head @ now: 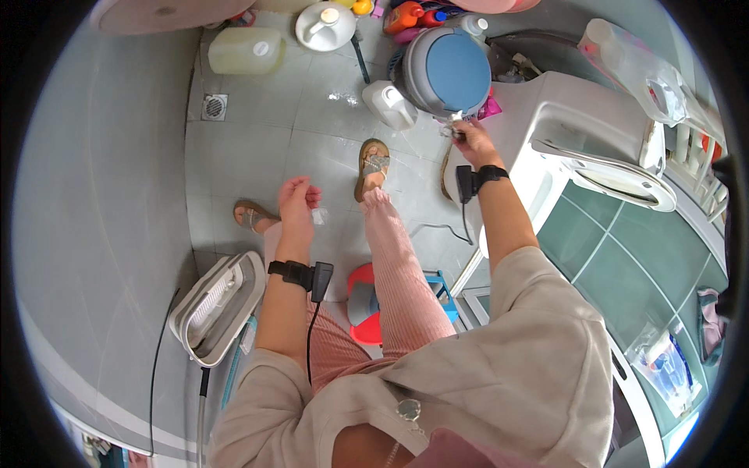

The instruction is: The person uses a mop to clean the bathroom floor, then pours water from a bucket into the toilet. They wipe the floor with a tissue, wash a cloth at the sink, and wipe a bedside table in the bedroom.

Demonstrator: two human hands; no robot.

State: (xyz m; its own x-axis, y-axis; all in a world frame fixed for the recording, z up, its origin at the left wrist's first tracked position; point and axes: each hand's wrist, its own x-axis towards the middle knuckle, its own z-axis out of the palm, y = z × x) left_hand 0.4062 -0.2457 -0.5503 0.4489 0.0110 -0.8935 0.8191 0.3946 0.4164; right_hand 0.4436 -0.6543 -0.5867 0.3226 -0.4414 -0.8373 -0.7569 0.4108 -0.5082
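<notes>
My right hand is closed on a small crumpled whitish item, seemingly plastic or tissue. It is beside the lower edge of a round grey bin with a blue lid. A white plastic jug lies just left of the bin. Over the grey tiled floor, my left hand has its fingers curled; a small white scrap shows next to its fingertips. Whether the scrap is held or lies on the floor cannot be told.
The toilet is at right, its lid raised. Bottles, a large jug of yellowish liquid and a white jug line the top. A floor drain lies at left, a flat mop bucket lower left. A red and grey object is behind my legs.
</notes>
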